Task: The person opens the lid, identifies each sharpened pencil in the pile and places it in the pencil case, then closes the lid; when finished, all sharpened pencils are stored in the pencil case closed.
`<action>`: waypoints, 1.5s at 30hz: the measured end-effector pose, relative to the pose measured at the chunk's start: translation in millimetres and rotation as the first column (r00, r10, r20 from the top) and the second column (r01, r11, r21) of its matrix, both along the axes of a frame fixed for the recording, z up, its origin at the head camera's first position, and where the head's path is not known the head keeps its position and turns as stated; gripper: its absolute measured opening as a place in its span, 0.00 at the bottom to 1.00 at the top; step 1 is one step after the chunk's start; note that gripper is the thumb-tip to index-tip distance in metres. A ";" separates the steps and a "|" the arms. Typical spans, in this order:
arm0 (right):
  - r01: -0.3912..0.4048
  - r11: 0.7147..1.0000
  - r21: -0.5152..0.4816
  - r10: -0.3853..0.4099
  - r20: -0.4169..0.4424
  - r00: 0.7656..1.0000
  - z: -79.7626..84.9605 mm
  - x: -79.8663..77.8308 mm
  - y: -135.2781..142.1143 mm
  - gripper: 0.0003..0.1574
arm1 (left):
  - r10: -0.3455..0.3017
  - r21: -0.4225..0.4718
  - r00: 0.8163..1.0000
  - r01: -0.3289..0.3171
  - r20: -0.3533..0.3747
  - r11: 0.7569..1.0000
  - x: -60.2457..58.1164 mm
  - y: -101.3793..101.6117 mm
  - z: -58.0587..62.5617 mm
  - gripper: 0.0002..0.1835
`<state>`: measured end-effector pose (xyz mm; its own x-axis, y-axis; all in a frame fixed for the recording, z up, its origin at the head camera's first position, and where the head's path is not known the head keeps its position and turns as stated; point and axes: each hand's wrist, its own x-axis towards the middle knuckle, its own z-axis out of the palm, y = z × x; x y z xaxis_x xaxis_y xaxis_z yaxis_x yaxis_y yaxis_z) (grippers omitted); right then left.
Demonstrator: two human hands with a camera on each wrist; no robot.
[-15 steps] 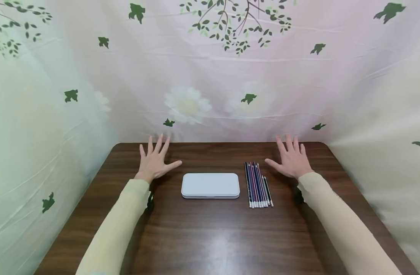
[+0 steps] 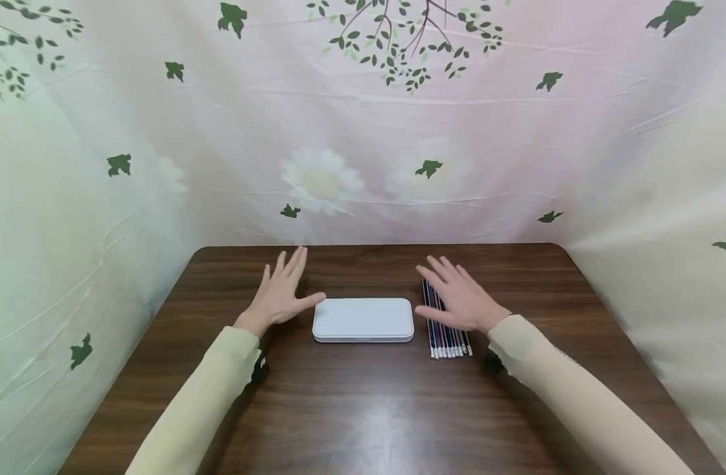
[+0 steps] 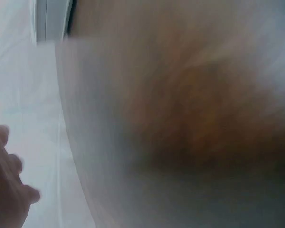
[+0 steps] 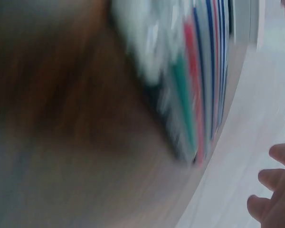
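Note:
A flat white case (image 2: 363, 320), its lid closed, lies on the brown wooden table (image 2: 363, 402). Just right of it several pencils (image 2: 449, 344) lie side by side, their white eraser ends toward me. My left hand (image 2: 275, 300) is spread out at the case's left, thumb tip right at its upper left corner in the head view. Over the upper part of the pencils hovers my right hand (image 2: 461, 300), fingers straight and spread, hiding some of them. The right wrist view shows the pencils (image 4: 209, 71) blurred beneath that hand. Neither hand holds anything.
A pale cloth (image 2: 363, 132) printed with leaves, birds and flowers hangs behind the table and along both sides. A dark band shows under each cuff, such as the left one (image 2: 259, 367).
Both hands have come inward from the table's far edge. The right hand moved left over the pencils, and the left hand moved right to the case. Case and pencils stay put.

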<state>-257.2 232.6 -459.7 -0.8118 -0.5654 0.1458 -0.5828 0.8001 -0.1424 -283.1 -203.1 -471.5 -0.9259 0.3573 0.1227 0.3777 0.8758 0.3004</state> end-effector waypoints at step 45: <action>-0.412 0.907 0.083 0.404 0.096 0.910 9.0 3.5 -56.0 0.40 | -0.218 0.052 0.965 0.212 0.149 0.976 37.7 28.6 -0.5 0.53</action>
